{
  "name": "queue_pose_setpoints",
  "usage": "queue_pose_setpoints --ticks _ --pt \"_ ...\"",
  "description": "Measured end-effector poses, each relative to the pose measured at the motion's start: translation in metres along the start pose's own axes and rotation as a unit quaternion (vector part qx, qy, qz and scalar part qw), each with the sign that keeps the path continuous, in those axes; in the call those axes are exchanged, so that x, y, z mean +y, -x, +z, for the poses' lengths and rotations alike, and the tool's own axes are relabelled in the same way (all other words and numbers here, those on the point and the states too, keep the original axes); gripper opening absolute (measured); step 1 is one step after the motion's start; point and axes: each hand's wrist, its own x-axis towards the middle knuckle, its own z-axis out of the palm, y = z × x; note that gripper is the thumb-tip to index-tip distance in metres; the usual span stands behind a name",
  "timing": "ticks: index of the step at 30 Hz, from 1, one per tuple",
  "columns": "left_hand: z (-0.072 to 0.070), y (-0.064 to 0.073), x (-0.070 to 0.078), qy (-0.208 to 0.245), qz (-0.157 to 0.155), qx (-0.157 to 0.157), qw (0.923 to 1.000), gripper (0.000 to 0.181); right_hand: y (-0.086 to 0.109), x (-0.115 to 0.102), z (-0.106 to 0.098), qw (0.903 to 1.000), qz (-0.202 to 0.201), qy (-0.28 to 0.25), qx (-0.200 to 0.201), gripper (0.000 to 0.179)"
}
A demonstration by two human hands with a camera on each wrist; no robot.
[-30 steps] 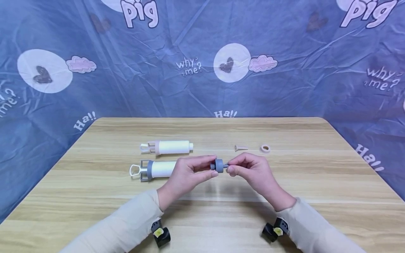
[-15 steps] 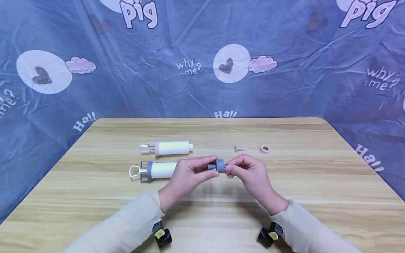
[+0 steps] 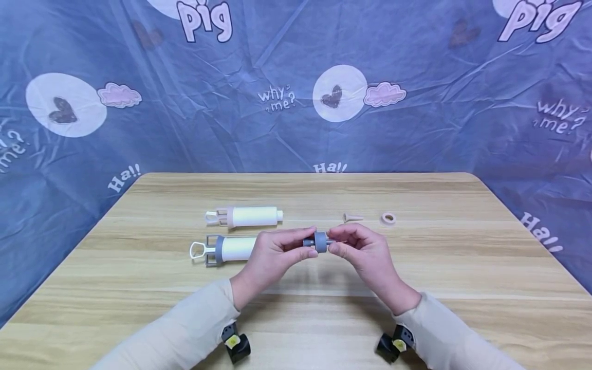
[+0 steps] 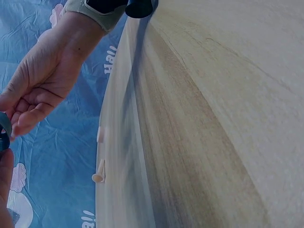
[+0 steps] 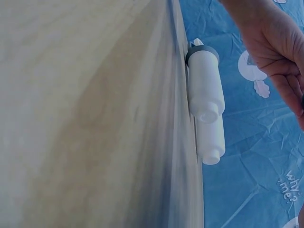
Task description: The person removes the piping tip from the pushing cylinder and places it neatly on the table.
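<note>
My left hand pinches a grey ring cap between thumb and fingertips, above the table in the head view. A grey piping nozzle passes through the cap, its wide end on the left and its thin tip on the right. My right hand has thumb and forefinger about that tip, close against the cap; the exact contact is partly hidden. In the left wrist view the cap shows only at the left edge. Behind my left hand lies a white syringe-like barrel with a grey collar and pull handle.
A second white barrel with a pink collar lies farther back. A small pink nozzle and a pink ring cap lie on the wooden table at the back right. A patterned blue cloth hangs behind.
The nozzle has slid slightly left and back within the cap. My right fingers have moved left to the cap and parted a little; my left hand has barely moved.
</note>
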Motion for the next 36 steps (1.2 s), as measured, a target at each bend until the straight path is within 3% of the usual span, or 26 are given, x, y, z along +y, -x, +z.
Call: queue_pose_setpoints --ticks 7,13,23,28,36 --pt "0.003 -0.001 0.002 0.008 -0.001 -0.007 0.9999 0.039 0.001 0.001 -0.001 0.9977 -0.013 -0.043 -0.051 0.038" --pt "0.006 -0.003 0.001 0.008 0.004 -0.007 0.9999 0.038 0.003 0.002 -0.001 0.9969 -0.003 -0.051 -0.060 0.041" --pt "0.018 -0.011 0.003 0.011 0.010 -0.009 0.9999 0.040 0.004 -0.001 -0.012 0.9994 0.012 0.026 -0.020 0.040" --pt "0.027 -0.019 0.003 0.018 0.014 -0.010 0.9997 0.040 0.004 -0.004 -0.022 0.9993 0.009 0.037 0.001 0.038" --pt "0.040 -0.033 -0.004 0.021 -0.025 -0.015 0.9994 0.039 0.004 -0.010 -0.054 0.9945 0.040 0.077 0.058 0.037"
